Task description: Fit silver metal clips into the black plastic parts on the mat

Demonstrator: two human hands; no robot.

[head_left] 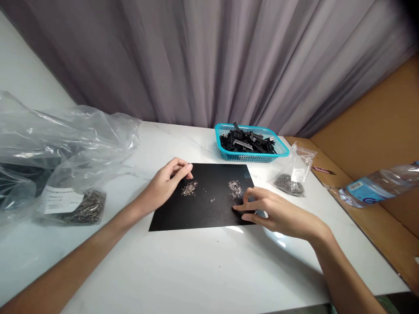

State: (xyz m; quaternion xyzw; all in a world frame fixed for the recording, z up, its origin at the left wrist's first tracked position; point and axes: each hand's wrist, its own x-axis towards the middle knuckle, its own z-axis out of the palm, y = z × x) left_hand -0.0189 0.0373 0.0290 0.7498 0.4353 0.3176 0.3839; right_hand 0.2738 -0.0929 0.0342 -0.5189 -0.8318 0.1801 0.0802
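A black sheet (203, 216) lies on the white table with two small piles of metal pieces on it. My left hand (172, 176) hovers at the sheet's left edge, beside the left pile (189, 188). Its thumb and index finger are pressed together; whatever they pinch is too small to make out. Just below the right pile (235, 189), my right hand (265, 208) has its fingers apart, with the index fingertip at the sheet's surface. Between the piles sits a single bent wire piece (212, 200), with tinier bits (205, 190) above it.
Behind the sheet stands a blue basket (252, 158) full of black parts. Clear bags of metal pieces lie at right (290, 184) and left (87, 208), the left one near large plastic wrapping (98, 131). A plastic bottle (376, 187) lies at far right by cardboard (376, 117).
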